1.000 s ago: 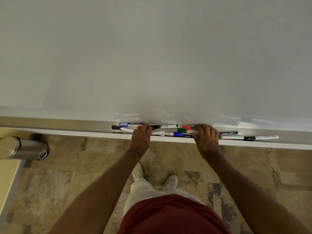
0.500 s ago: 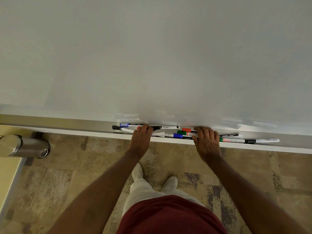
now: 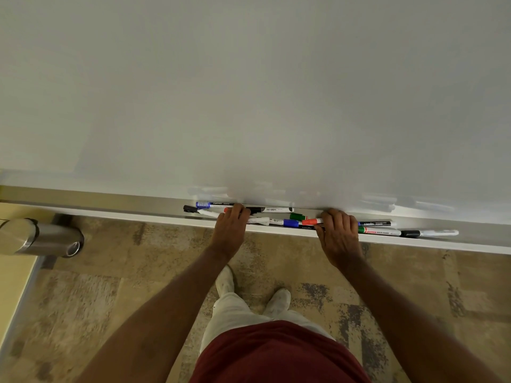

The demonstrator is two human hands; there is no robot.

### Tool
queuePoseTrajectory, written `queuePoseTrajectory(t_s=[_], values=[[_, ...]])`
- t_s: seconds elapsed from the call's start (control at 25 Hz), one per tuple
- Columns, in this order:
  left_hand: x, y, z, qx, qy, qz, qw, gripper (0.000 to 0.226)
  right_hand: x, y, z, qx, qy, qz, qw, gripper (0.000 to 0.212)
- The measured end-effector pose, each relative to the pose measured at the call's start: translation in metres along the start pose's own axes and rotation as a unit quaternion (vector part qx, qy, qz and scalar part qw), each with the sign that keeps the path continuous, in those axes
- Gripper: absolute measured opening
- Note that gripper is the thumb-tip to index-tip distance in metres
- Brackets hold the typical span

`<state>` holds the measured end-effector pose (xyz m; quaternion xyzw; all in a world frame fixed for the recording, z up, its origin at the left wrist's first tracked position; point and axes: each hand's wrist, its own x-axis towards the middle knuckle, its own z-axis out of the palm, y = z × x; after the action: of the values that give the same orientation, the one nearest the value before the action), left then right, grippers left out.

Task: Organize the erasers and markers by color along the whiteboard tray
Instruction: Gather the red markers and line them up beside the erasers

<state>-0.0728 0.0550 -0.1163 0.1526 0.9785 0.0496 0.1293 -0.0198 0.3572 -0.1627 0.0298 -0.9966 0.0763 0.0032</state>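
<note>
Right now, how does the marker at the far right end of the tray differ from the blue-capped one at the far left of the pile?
The far-right marker has a black cap and lies alone near the tray's front edge; the blue-capped marker lies against the board, at the back of a crossed pile. The right one is clear of both hands; the blue-capped one runs under the left hand. Both lie flat, lengthwise, caps pointing left.
</note>
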Motion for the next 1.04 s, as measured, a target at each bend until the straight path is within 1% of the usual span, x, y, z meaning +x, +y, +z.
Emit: queuePoseTrajectory(t_s=[0.12, 0.24, 0.44, 0.56, 0.64, 0.68, 0.76, 0.84, 0.88, 0.96, 1.04], values=[[0.0, 0.0, 0.0, 0.014, -0.004, 0.005, 1.0, 0.042, 0.003, -0.001, 0.0, 0.005, 0.005, -0.022, 1.0, 0.029], [-0.001, 0.0, -0.001, 0.011, 0.002, 0.002, 1.0, 0.042, 0.006, -0.005, -0.001, -0.005, 0.01, -0.042, 0.999, 0.033], [-0.007, -0.004, -0.004, 0.01, 0.022, 0.001, 1.0, 0.045, 0.006, -0.008, -0.003, -0.006, 0.022, -0.052, 0.998, 0.038], [-0.012, -0.006, -0.009, 0.009, 0.054, -0.001, 0.998, 0.046, 0.008, -0.014, -0.006, 0.006, 0.034, -0.057, 0.998, 0.038], [-0.017, -0.009, -0.013, 0.006, 0.089, -0.007, 0.996, 0.044, 0.012, -0.027, -0.012, 0.023, 0.044, -0.057, 0.997, 0.035], [-0.02, -0.01, -0.016, 0.002, 0.108, -0.01, 0.994, 0.045, 0.016, -0.037, -0.016, 0.042, 0.051, -0.062, 0.996, 0.031], [-0.028, -0.013, -0.022, -0.004, 0.131, -0.012, 0.991, 0.047, 0.023, -0.064, -0.026, 0.126, 0.062, -0.09, 0.986, 0.023], [-0.037, -0.019, -0.029, -0.007, 0.152, -0.014, 0.988, 0.046, 0.031, -0.1, -0.039, 0.228, 0.043, -0.114, 0.966, 0.024], [-0.041, -0.024, -0.032, -0.007, 0.163, -0.015, 0.987, 0.045, 0.034, -0.119, -0.045, 0.268, 0.032, -0.109, 0.957, 0.024], [-0.048, -0.036, -0.038, -0.004, 0.184, -0.017, 0.983, 0.044, 0.039, -0.157, -0.052, 0.331, 0.005, -0.069, 0.941, 0.024], [-0.058, -0.053, -0.041, -0.001, 0.207, -0.015, 0.978, 0.04, 0.044, -0.194, -0.059, 0.401, -0.034, -0.003, 0.915, 0.019]])
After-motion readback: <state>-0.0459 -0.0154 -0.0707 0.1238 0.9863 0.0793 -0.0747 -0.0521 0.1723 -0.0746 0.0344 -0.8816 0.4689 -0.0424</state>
